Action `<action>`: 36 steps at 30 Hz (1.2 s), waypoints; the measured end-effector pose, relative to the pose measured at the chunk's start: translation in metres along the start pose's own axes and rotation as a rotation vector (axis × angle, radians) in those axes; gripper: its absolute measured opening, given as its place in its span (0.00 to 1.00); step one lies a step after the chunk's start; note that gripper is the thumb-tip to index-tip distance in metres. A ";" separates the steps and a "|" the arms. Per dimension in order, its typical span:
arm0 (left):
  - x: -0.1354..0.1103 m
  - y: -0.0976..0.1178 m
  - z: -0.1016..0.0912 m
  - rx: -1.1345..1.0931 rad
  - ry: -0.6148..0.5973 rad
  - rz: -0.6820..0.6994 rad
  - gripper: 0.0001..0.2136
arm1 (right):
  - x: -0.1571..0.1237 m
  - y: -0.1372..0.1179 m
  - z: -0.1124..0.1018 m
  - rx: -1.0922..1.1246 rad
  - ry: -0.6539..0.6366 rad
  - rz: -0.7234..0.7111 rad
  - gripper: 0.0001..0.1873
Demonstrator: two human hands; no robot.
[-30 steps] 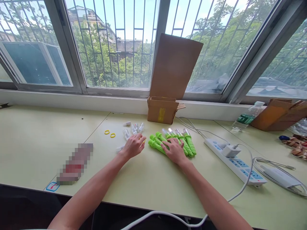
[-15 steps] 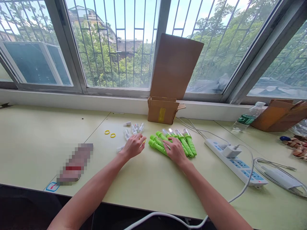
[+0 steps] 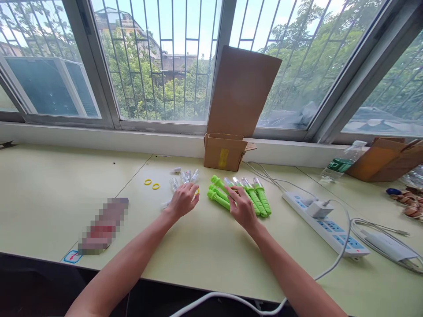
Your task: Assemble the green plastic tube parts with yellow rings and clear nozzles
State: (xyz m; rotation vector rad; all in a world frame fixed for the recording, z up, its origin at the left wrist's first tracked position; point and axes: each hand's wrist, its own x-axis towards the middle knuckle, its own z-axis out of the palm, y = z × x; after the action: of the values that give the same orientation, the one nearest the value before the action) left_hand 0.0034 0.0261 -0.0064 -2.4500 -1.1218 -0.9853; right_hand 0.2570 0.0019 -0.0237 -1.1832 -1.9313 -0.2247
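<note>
A row of bright green plastic handles, some with clear tips, lies on the pale table. My right hand rests flat on top of them, fingers spread, and covers their middle part. My left hand is just left of the row, fingers loosely curled over a yellow ring beside several small clear vials. Two more yellow rings lie farther left.
A small open cardboard box with a raised flap stands by the window sill. A white power strip with cables runs at the right, beyond it a water bottle and another cardboard box. A blurred object lies at the left.
My right hand slid slightly to the right and back along the green handles, and the leftmost ones shifted a little. My left hand crept forward toward the vials.
</note>
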 end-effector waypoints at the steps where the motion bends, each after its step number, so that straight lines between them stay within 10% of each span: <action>1: 0.000 0.000 0.000 -0.003 0.012 -0.014 0.07 | 0.000 -0.004 -0.001 0.029 0.000 -0.015 0.23; 12: -0.001 -0.005 0.007 -0.119 0.241 -0.180 0.04 | -0.004 -0.037 0.004 0.012 -0.096 -0.074 0.28; 36: -0.004 0.008 0.006 -0.395 0.229 -0.188 0.04 | -0.006 -0.037 0.000 -0.081 -0.178 -0.004 0.23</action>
State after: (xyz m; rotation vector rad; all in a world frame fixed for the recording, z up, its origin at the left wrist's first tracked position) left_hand 0.0100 0.0219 -0.0138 -2.4598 -1.1857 -1.6375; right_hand 0.2283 -0.0216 -0.0186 -1.2899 -2.0959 -0.2070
